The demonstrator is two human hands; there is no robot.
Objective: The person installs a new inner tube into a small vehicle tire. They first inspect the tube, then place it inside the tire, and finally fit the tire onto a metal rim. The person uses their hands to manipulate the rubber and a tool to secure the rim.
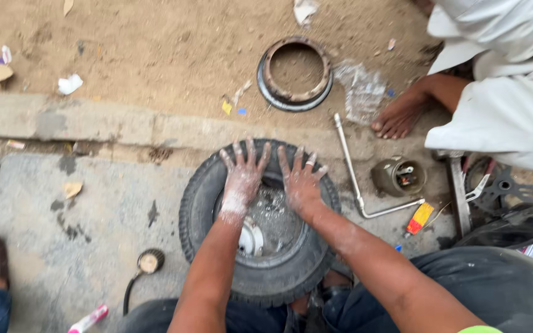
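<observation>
1. A small black tyre lies flat on the concrete floor, just in front of the person's knees.
2. The left hand, dusted white with powder, lies open with fingers spread on the tyre's far sidewall, gripping nothing.
3. The right hand lies beside it, also open and spread, pressing the same far edge.
4. White powder coats the inside of the tyre, where a metal hub shows.
5. A bent metal wrench lies just right of the tyre, near a small round can.
6. A rusty wheel rim rests on the sand beyond the kerb.
7. A pressure gauge lies left of the tyre.
8. Another person's bare foot stands near the rim.
</observation>
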